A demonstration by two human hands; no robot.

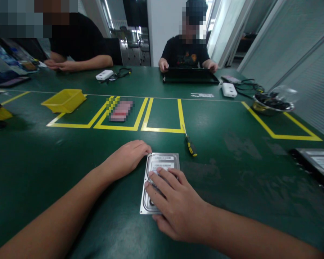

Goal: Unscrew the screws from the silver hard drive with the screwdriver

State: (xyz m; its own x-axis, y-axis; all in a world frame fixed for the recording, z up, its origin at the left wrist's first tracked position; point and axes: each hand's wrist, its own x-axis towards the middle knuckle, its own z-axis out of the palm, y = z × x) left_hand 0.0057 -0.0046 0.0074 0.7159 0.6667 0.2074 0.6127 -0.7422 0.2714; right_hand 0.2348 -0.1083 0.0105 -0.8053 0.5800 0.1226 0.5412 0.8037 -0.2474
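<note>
A silver hard drive (164,158) with printed labels lies on the green table in front of me. Spread over its label side is my right hand (178,205), fingers across the top and thumb by the near edge, gripping it. My left hand (132,154) is curled closed at the far left corner of the drive, fingertips against it; the undersides of those fingers are hidden. Just beyond the drive, to the right, a screwdriver (190,146) with a black and yellow handle rests with its tip pointing away from me.
Yellow tape (162,129) marks areas on the table. A yellow bin (67,100) and a pinkish, blurred object (121,110) are at left. On the right are another hard drive (318,162) and a metal bowl (272,106) of dark parts. Two people sit opposite, one holding a black tray (190,76).
</note>
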